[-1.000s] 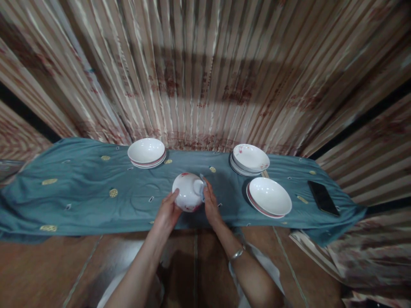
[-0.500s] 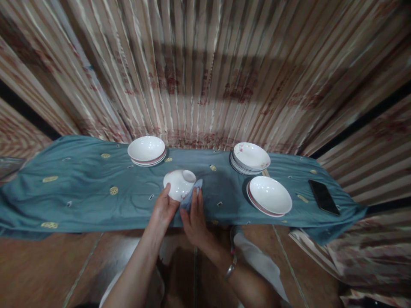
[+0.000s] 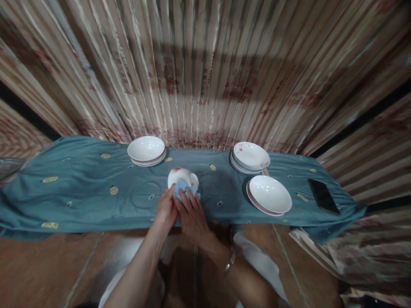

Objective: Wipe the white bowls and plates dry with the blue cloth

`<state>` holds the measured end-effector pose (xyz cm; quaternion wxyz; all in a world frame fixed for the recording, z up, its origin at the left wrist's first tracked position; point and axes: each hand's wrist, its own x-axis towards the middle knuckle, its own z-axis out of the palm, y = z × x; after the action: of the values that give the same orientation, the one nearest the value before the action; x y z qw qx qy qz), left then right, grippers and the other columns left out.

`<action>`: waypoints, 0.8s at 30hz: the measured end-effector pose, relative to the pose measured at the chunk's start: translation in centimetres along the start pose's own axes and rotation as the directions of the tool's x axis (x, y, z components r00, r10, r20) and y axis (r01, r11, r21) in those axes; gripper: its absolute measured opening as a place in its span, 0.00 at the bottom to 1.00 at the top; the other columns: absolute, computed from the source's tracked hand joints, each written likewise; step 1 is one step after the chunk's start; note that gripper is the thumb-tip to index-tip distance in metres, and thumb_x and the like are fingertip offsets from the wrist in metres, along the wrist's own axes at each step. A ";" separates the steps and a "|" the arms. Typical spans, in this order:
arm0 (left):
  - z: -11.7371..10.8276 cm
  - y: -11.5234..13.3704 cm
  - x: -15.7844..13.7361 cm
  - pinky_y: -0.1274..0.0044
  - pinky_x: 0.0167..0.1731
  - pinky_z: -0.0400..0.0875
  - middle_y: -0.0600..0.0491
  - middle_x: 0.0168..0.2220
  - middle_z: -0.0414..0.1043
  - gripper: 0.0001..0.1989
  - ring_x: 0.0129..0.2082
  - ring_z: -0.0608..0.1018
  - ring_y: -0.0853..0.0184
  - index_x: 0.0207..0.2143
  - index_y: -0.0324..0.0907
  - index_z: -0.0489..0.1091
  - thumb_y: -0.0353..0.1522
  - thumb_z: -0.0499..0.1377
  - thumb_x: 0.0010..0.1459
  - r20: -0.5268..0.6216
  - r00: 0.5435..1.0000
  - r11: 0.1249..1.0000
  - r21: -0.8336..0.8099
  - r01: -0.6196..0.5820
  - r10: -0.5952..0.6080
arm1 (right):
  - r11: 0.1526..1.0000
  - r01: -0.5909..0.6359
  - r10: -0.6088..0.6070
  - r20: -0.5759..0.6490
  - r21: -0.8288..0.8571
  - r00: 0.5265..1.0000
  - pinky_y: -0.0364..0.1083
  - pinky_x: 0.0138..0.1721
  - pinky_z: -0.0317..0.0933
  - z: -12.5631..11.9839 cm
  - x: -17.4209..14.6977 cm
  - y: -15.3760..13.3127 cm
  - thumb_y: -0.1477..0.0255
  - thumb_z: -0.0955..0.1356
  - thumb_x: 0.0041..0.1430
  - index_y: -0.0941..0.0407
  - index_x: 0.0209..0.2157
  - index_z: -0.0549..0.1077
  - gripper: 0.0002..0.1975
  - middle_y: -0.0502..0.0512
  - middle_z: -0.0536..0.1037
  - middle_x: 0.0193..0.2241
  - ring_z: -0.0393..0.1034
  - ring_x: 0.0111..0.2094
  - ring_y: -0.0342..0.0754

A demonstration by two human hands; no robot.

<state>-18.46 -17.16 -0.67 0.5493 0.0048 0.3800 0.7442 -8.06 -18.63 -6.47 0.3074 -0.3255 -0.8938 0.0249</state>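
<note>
A white bowl (image 3: 172, 176) with a red mark is tipped over, its underside turned toward me, above the front middle of the table. My left hand (image 3: 166, 208) is closed around the bowl's near left edge. In my right hand (image 3: 192, 214) is a light blue cloth (image 3: 183, 187), which the fingers press flat against the outside of the bowl. The cloth hides much of the bowl's near side, and part of its foot ring shows at the right.
Stacked white bowls (image 3: 146, 148) stand at the back left. At the right are stacked floral plates (image 3: 252, 155) and another bowl stack (image 3: 270, 194). A black phone (image 3: 323, 196) lies farther right on the teal tablecloth (image 3: 86, 184). A pleated curtain (image 3: 199, 85) hangs behind.
My right hand has moved the cloth left and over the bowl's outer side. The bowl has turned, so a red mark now shows on top.
</note>
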 end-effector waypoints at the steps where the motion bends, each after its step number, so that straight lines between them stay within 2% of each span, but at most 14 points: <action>1: 0.1 -0.2 -0.2 0.83 0.28 0.73 0.53 0.24 0.78 0.01 0.23 0.78 0.71 0.28 0.36 0.74 0.24 0.64 0.49 -0.005 1.000 1.000 0.013 -0.021 0.021 | 1.000 0.016 -0.016 -0.013 -0.018 1.000 0.60 0.62 0.48 -0.1 0.1 0.2 0.77 0.58 0.64 0.59 0.62 0.58 0.24 0.59 0.59 0.64 0.37 0.68 0.55; 5: 0.0 -0.6 -0.4 0.81 0.32 0.73 0.52 0.26 0.78 0.06 0.26 0.79 0.70 0.28 0.36 0.75 0.32 0.65 0.50 -0.012 0.997 0.996 0.052 -0.075 0.076 | 0.997 0.036 -0.039 -0.039 -0.067 0.998 0.58 0.64 0.45 -0.7 0.4 0.6 0.75 0.58 0.65 0.56 0.62 0.59 0.24 0.55 0.61 0.63 0.42 0.67 0.54; 9: -0.3 -1.0 -0.3 0.76 0.39 0.72 0.50 0.27 0.78 0.16 0.33 0.80 0.64 0.30 0.35 0.76 0.41 0.65 0.50 0.048 0.996 0.988 0.128 -0.081 0.076 | 0.993 0.015 -0.024 -0.074 -0.116 0.997 0.58 0.64 0.44 -1.8 1.2 0.9 0.74 0.58 0.66 0.52 0.61 0.62 0.22 0.54 0.63 0.62 0.46 0.66 0.53; 13: -0.4 -1.6 -0.5 0.76 0.43 0.69 0.51 0.29 0.78 0.15 0.36 0.78 0.64 0.29 0.38 0.77 0.41 0.68 0.44 0.093 0.982 0.963 0.202 -0.180 0.164 | 0.993 -0.065 0.056 -0.093 -0.099 0.994 0.60 0.63 0.43 -3.2 2.3 1.5 0.73 0.58 0.66 0.52 0.60 0.62 0.22 0.55 0.62 0.63 0.46 0.66 0.54; 16: -0.2 -1.8 -1.0 0.75 0.40 0.69 0.51 0.27 0.78 0.16 0.34 0.77 0.64 0.28 0.38 0.77 0.41 0.69 0.40 0.164 0.975 0.950 0.249 -0.189 0.151 | 0.994 -0.108 0.105 -0.097 -0.026 0.990 0.60 0.63 0.44 -4.1 2.8 2.1 0.71 0.58 0.66 0.53 0.61 0.62 0.22 0.57 0.60 0.63 0.45 0.66 0.54; 20: 0.0 -1.7 -1.3 0.76 0.32 0.69 0.53 0.22 0.76 0.17 0.24 0.74 0.68 0.25 0.38 0.77 0.41 0.71 0.36 0.219 0.973 0.937 0.317 -0.147 0.078 | 0.975 -0.170 0.186 -0.105 0.145 0.977 0.58 0.64 0.45 -5.0 3.0 3.4 0.69 0.56 0.67 0.57 0.62 0.60 0.23 0.59 0.59 0.64 0.45 0.66 0.52; 24: 0.1 -1.8 -1.4 0.73 0.32 0.70 0.51 0.22 0.76 0.19 0.27 0.78 0.62 0.26 0.37 0.77 0.42 0.71 0.34 0.220 0.974 0.934 0.335 -0.126 0.053 | 0.871 -0.249 0.312 -0.084 0.424 0.947 0.53 0.65 0.46 -5.2 3.0 5.1 0.67 0.54 0.68 0.57 0.62 0.59 0.24 0.59 0.59 0.63 0.49 0.65 0.48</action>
<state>-16.44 -18.05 -1.08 0.5417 0.1963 0.4453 0.6853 -3.98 -13.64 -1.89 0.4276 -0.3815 -0.7863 0.2309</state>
